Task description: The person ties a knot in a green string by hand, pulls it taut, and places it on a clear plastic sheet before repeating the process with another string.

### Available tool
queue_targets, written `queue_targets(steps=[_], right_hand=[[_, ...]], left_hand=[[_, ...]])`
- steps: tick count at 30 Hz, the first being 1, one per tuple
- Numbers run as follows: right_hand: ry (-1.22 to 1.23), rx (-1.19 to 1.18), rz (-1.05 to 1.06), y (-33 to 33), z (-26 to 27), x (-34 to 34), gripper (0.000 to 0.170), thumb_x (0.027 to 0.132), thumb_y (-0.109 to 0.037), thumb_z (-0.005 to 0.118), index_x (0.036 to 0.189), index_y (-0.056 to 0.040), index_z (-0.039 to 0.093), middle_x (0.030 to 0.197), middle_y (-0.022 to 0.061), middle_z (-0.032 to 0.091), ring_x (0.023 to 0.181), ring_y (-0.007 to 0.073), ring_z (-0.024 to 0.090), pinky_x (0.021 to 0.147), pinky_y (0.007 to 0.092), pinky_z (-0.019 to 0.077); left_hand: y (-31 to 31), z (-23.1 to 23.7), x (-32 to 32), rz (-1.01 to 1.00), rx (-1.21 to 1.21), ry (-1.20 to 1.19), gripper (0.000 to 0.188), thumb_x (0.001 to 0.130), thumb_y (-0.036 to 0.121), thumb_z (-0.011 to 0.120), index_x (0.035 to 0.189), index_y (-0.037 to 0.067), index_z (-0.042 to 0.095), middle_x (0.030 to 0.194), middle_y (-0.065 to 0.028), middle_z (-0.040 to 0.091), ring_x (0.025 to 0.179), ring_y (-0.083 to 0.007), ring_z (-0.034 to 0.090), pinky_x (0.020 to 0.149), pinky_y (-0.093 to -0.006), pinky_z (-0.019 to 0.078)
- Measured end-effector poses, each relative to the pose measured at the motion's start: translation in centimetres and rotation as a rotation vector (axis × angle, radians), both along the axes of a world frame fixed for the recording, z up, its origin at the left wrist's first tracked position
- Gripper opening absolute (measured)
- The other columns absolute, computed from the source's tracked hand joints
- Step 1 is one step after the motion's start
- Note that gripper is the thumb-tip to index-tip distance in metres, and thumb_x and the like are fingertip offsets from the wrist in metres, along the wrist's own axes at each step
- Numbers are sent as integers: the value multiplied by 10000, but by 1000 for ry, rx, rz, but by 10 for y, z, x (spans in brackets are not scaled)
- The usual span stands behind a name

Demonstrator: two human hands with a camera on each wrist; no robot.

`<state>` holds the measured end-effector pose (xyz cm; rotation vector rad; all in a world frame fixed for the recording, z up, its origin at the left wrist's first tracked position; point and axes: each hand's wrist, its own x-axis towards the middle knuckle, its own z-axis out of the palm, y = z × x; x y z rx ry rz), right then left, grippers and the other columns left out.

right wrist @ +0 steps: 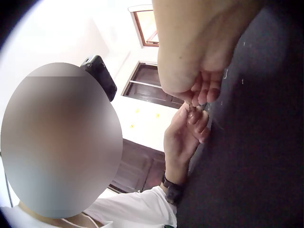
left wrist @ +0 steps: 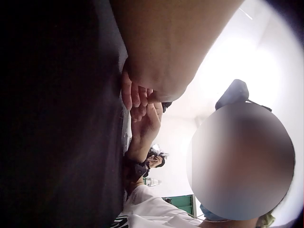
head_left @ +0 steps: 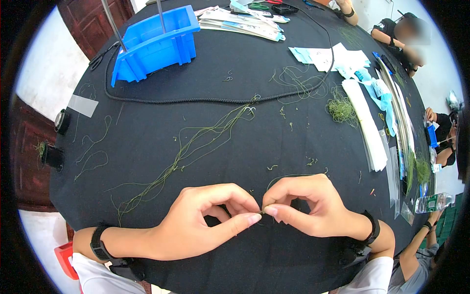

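Note:
In the head view my left hand point(head_left: 205, 220) and right hand point(head_left: 313, 206) meet tip to tip low over the black cloth. Thumb and forefinger of each pinch a thin green thread point(head_left: 293, 175), which loops up behind the right fingers. A tiny dark bit of it shows between the thumbnails; its shape is too small to make out. Beyond the hands lies a loose bundle of green threads point(head_left: 181, 156), with small white hook-like pieces point(head_left: 250, 110) at its far end. Both wrist views show the fingertips together, the thread mostly hidden by fingers.
A blue bin point(head_left: 156, 46) with metal rods stands at the back left. A black cord point(head_left: 196, 100) crosses the table. On the right are a tangled green thread ball point(head_left: 341, 109), white strips point(head_left: 364, 125) and paper packets point(head_left: 328, 59). Other people sit along the right edge.

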<state>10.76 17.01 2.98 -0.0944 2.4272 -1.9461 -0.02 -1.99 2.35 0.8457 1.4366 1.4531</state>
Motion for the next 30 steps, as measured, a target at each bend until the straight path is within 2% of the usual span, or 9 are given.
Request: queue_targets(steps=[6,16,23,26,30], right_hand=[[120,155,39,-2,3,0,20,839,-38,621,852,-26,613,646,37,592,520,82,551,466,240,423],[-8,233,59,0,14,-3,59,832,-63,647,851,-19,613,642,46,609,533,100,577,494,232,460],[-53,339,-137,38,43,-3,58,842,-59,648,830,-7,625,689,5,602,606,45,561,538,197,449],[-54,242,-219,46,63,-4,63,861,-66,631,847,-5,621,730,-11,590,610,34,547,545,180,452],[-79,250,-152,48,86,-10,126,875,-171,637,854,-47,624,680,-37,593,592,27,537,505,169,410]], left_hand=[[-2,1,0,-10,-64,4,83,872,27,613,929,-33,614,847,-74,619,742,-110,607,626,-237,530],[-3,1,-2,46,-2,114,79,875,55,617,895,-19,603,773,-42,605,698,-92,597,611,-233,514],[0,-1,-12,276,25,-8,88,908,93,574,926,8,558,755,-27,573,653,-86,563,590,-240,491],[1,0,-14,230,28,-1,102,913,120,573,926,20,560,762,-23,566,654,-88,569,577,-247,496],[1,0,-17,183,25,-20,109,909,133,575,925,26,568,824,-34,574,685,-98,577,589,-258,512]])
